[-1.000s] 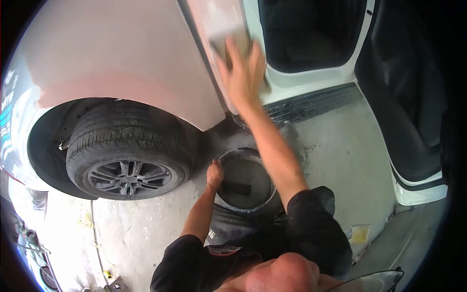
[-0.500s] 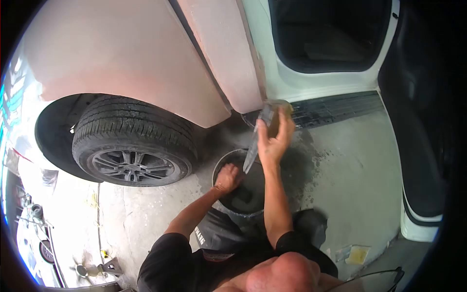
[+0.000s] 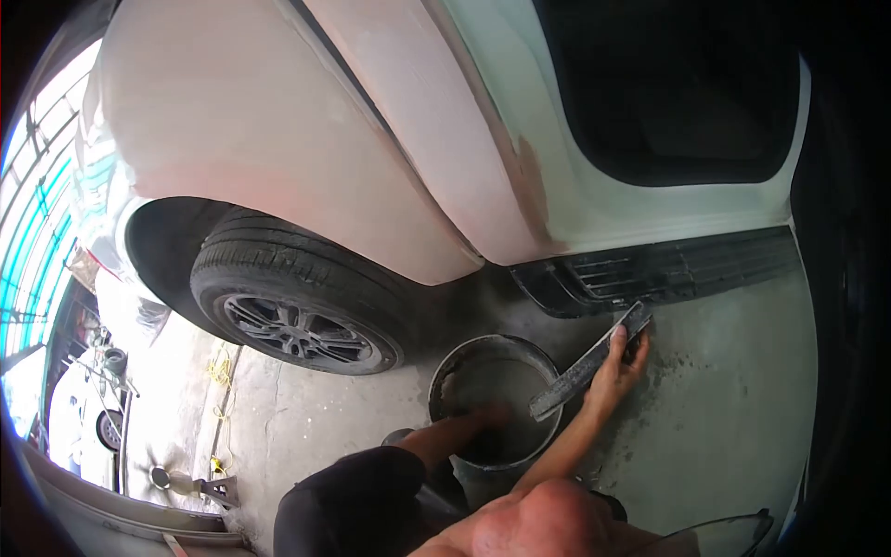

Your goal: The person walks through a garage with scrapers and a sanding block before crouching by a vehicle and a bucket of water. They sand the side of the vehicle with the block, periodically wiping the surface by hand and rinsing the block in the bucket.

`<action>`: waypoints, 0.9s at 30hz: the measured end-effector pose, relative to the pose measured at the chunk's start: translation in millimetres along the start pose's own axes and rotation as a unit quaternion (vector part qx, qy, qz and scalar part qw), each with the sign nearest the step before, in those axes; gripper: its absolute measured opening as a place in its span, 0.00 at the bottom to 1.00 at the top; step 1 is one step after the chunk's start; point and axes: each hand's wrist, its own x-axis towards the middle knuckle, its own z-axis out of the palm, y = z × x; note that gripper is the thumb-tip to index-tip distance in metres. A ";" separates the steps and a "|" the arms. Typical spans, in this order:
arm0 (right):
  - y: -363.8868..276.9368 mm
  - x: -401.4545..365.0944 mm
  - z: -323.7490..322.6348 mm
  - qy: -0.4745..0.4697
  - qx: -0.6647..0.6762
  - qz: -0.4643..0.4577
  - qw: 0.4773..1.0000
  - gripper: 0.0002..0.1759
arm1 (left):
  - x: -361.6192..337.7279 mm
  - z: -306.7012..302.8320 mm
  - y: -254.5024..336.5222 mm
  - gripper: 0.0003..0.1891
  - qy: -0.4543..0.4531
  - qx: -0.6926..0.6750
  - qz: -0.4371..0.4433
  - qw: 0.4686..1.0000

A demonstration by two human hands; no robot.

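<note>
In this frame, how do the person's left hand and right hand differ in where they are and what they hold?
The left hand is down inside the round grey bucket; the right hand is outside it, beside the rim. The right hand grips a long flat grey strip tilted over the bucket's edge; whether the left hand holds anything is too blurred to tell. Both are bare.

Right of the bucket [image 3: 483, 343] the concrete floor [image 3: 733, 399] lies open. Left of it stands the tyre [image 3: 278, 278]; behind it the car panel [image 3: 371, 186] and black sill [image 3: 668, 265] wall it off. A long block [image 3: 580, 371] crosses its right rim.
</note>
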 end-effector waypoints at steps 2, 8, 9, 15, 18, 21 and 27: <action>-1.7 5.4 -8.4 0.001 0.010 0.004 1.000 0.30 | -5.5 -13.1 -3.6 0.21 -0.006 0.007 0.004 1.000; -18.5 16.2 -8.8 0.014 0.040 0.031 0.999 0.31 | -118.9 -216.0 -24.4 0.16 0.280 -0.098 0.184 0.937; -20.3 16.3 -6.5 0.024 0.041 0.038 0.998 0.31 | -135.8 -266.2 -32.4 0.12 0.347 -0.029 0.256 0.902; -8.4 21.8 -2.6 -0.008 0.027 0.036 0.999 0.31 | -285.4 -541.6 -10.0 0.11 0.695 0.411 0.353 0.473; -0.1 20.4 1.7 -0.021 0.011 0.028 0.999 0.31 | -309.7 -590.8 -1.2 0.28 0.745 0.457 0.203 0.441; 4.6 18.8 3.2 -0.022 -0.004 0.018 1.000 0.31 | -303.7 -595.5 6.1 0.54 0.646 0.500 0.088 0.570; 12.6 15.1 6.2 -0.034 -0.005 0.008 0.999 0.32 | -248.4 -515.4 10.6 0.46 0.585 0.491 0.187 0.618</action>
